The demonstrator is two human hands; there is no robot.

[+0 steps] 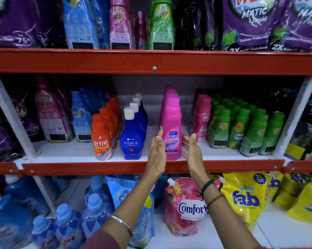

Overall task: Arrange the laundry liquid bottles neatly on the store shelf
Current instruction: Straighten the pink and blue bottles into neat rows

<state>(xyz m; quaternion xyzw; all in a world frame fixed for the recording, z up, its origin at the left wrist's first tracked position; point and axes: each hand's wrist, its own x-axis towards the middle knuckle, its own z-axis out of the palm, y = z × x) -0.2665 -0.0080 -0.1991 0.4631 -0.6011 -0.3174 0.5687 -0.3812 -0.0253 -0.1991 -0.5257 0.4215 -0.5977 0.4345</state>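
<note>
Hands: left (157, 148), right (192, 147) flank Vanish bottle (171, 130), fingers spread, holding nothing | risk: uneven push could topple its row toward Ujala bottle (132, 139)

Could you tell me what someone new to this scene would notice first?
Two open hands, left and right, flank the front pink Vanish bottle at the middle shelf's edge, which heads a row running back. To its left stand rows of blue Ujala bottles and orange Revive bottles; green bottles crowd the right.
</note>
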